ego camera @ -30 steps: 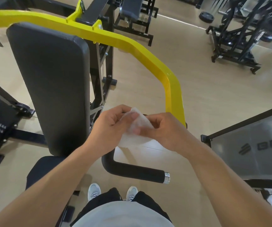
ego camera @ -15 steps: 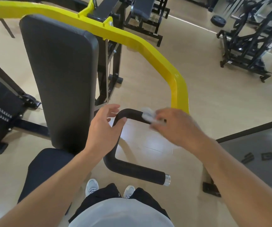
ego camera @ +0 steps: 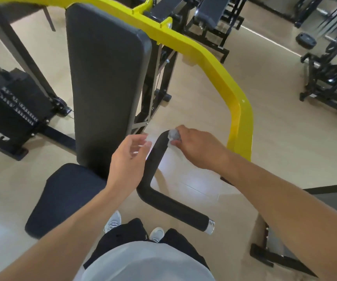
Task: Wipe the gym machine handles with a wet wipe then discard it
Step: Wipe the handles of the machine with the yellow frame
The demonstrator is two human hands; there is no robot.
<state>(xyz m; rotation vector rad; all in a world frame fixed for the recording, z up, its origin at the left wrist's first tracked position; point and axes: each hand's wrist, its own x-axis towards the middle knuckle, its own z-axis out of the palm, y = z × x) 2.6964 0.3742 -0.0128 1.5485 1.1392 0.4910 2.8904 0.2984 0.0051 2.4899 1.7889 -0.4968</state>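
wet wipe [ego camera: 174, 134], crumpled, pinched by right hand [ego camera: 196, 147] against bent foam-black handle [ego camera: 155, 159]; left hand [ego camera: 128, 159] loose.

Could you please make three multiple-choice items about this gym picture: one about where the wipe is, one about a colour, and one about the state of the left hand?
1. Where is the wet wipe?
A. On the seat
B. In the right hand, at the upper end of the black handle
C. On the floor

2. What colour is the curved frame bar above the handle?
A. Red
B. Blue
C. Yellow

3. What is the state of the left hand?
A. Open, holding nothing, beside the handle
B. Gripping the wipe
C. Wrapped around the yellow bar

Answers:
1 B: the crumpled wipe shows at the right hand's fingertips against the handle's top.
2 C: the bar is bright yellow along its whole bend.
3 A: its fingers are loosely spread and no object is in them.
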